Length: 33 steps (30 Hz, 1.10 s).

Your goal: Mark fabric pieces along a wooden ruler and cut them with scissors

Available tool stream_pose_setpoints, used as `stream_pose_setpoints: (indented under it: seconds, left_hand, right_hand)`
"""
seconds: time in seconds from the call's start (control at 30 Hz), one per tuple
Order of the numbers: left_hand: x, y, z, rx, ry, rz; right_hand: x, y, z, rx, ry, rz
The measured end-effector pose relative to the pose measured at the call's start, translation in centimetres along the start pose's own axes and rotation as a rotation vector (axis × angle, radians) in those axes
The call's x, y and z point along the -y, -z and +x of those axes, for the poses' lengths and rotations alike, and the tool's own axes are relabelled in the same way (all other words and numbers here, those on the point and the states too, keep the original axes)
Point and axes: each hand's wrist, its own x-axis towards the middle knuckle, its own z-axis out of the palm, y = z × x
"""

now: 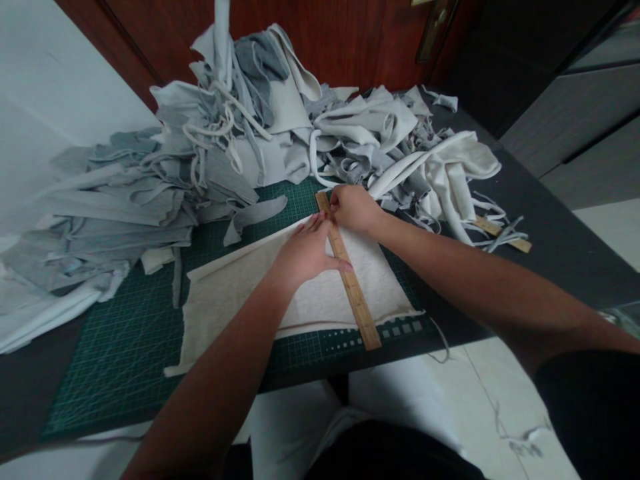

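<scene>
A wooden ruler [356, 293] lies at a slant across a cream piece of cloth [235, 300] spread on a green cutting mat [125, 347]. My left hand [306, 250] lies flat on the cloth with its fingers stretched out, the thumb against the ruler's left edge. My right hand [353, 208] is curled at the ruler's far end, fingers pressed together there; whether it holds a small tool is hidden.
A big heap of grey and white cloth scraps and strips [240, 133] covers the back of the dark table [550, 220]. A second wooden ruler [505, 235] lies under strips at the right. Behind stand a wooden door [350, 40] and a white wall.
</scene>
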Motion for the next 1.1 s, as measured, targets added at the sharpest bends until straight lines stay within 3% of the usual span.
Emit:
stream_pose_setpoints:
  seconds: [0.13, 0.3, 0.43, 0.67, 1.1]
  left_hand:
    - [0.0, 0.0, 0.1, -0.007, -0.009, 0.002]
    - [-0.1, 0.1, 0.0, -0.001, 0.001, 0.011]
    - [-0.2, 0.2, 0.0, 0.009, 0.006, 0.008]
    - [-0.1, 0.1, 0.0, -0.011, -0.004, 0.006]
    - [-0.4, 0.2, 0.1, 0.005, 0.017, 0.036]
  right_hand:
    - [0.2, 0.4, -0.2, -0.013, -0.023, 0.064]
    - [0.8, 1.2, -3.3, -0.089, -0.051, 0.127]
    - [1.5, 1.2, -5.3, -0.005, -0.114, 0.056]
    - [2.4, 1.3, -5.6, 0.07, -0.102, 0.037]
    - [3.4, 1.9, -7.7, 0.118, -0.123, 0.014]
